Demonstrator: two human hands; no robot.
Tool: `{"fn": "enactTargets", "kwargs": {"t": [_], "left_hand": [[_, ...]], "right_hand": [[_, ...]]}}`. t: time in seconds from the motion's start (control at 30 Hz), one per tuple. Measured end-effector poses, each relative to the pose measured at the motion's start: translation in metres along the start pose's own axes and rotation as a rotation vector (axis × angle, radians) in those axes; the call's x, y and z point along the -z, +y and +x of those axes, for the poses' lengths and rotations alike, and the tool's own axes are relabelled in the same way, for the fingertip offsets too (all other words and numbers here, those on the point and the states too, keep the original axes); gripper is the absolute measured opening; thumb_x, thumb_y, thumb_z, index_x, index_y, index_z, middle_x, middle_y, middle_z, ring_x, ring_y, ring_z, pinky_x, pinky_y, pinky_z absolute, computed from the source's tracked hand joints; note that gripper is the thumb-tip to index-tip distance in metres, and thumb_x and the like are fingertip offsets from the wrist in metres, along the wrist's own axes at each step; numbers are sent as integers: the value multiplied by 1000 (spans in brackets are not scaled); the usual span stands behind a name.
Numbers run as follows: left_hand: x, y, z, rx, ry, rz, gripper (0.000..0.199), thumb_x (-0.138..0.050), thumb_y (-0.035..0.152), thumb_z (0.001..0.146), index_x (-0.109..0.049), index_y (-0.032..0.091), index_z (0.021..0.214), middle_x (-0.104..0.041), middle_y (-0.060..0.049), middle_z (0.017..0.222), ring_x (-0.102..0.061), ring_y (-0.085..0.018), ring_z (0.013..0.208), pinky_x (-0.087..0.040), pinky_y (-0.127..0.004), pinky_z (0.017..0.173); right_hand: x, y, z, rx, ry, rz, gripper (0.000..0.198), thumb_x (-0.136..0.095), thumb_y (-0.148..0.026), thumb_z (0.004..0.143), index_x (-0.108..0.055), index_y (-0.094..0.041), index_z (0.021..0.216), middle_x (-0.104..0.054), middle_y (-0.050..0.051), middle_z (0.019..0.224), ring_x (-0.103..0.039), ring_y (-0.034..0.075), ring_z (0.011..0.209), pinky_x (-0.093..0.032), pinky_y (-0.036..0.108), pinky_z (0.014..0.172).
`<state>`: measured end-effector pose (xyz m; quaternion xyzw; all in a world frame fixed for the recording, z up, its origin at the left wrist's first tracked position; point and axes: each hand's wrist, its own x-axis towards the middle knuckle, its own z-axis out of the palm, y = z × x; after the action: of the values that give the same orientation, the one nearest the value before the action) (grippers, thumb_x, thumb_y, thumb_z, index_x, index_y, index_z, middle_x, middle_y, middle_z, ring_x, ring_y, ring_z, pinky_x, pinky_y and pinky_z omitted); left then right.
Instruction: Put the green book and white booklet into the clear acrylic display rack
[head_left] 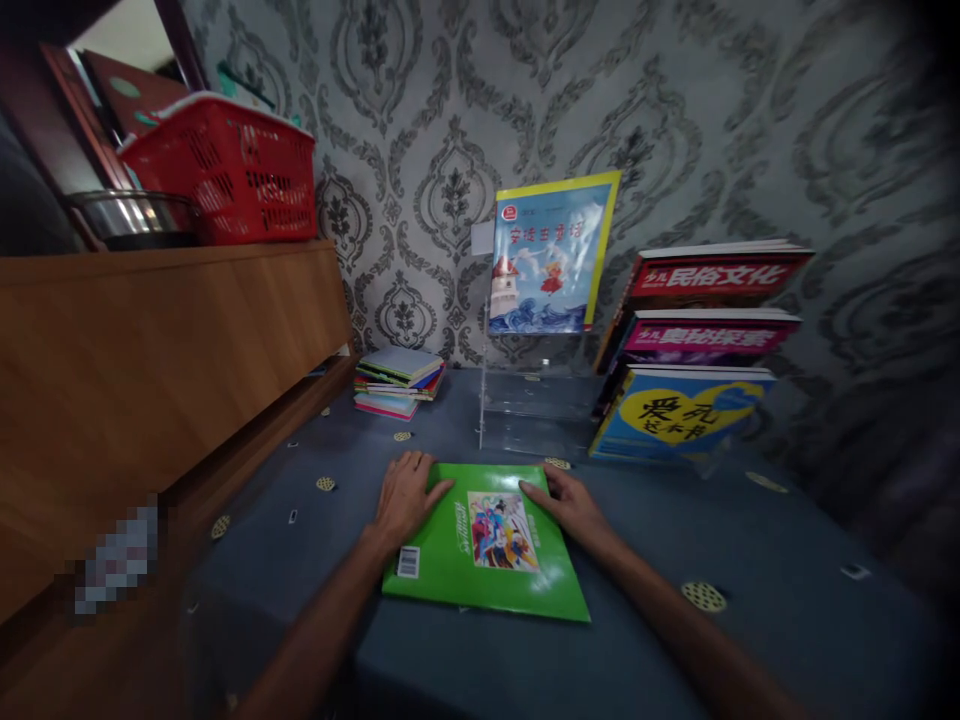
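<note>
A thin green book (pixel 435 580) is in front of me, its cover turned sideways, with a colourful picture in the middle and a barcode near the left corner. My left hand (pixel 405 498) grips its left edge, thumb on top of the cover. On the opposite edge, my right hand (pixel 574 508) holds it the same way. The fingers under the edges are partly hidden. I cannot tell whether the book rests flat on the dark blue tabletop (pixel 300 590) or is slightly raised.
Behind the book stands a clear tiered rack (pixel 532 435) with a blue-and-yellow book (pixel 559 260) at its top. A second rack at right bears several books (pixel 682 415). A book stack (pixel 397 380) lies back left. A wooden cabinet (pixel 172 360) carries a red basket (pixel 240 175) and metal bowl (pixel 135 215).
</note>
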<state>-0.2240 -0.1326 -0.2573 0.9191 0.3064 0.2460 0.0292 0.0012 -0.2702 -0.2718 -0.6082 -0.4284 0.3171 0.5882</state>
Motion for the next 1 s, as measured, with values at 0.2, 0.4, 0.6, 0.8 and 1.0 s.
{"fn": "enactTargets", "kwargs": {"t": [0.2,0.4,0.6,0.8,1.0], "left_hand": [[7,-24,6,100,-44,-442,24,-67,36,84,-64,21,103,-71,-5,103,-65,-23,98,-48,-36,87],[16,-43,1,663,-20,-1161,45,-85,28,60,-64,16,97,-70,-2,81,-68,-18,76,-54,-30,72],[18,-15,-35,769,-283,-1639,43,-88,26,57,-68,11,92,-75,-10,83,-72,-20,71,-58,-31,72],[61,24,-35,638,32,-1622,49,-87,35,59,-68,15,100,-77,-7,89,-73,-24,77,-60,-36,74],[108,61,-54,31,236,-849,35,-59,28,90,-67,23,124,-70,-6,125,-65,-27,116,-52,-39,101]], "right_hand": [[-4,3,-2,-12,31,126,56,-81,-51,62,-65,-21,107,-74,2,73,-70,22,63,-57,33,57],[-8,1,-6,-41,136,227,66,-80,-48,66,-56,-25,124,-76,1,81,-71,22,66,-58,34,60],[-10,-4,-7,-23,209,257,71,-78,-50,67,-52,-25,128,-75,2,87,-72,23,74,-56,33,63],[-13,-13,-2,109,217,187,67,-74,-57,72,-50,-26,126,-73,6,105,-69,26,95,-56,40,82],[-21,-47,-21,121,360,61,61,-65,-66,78,-57,-24,123,-59,13,135,-52,30,129,-44,49,105]]}}
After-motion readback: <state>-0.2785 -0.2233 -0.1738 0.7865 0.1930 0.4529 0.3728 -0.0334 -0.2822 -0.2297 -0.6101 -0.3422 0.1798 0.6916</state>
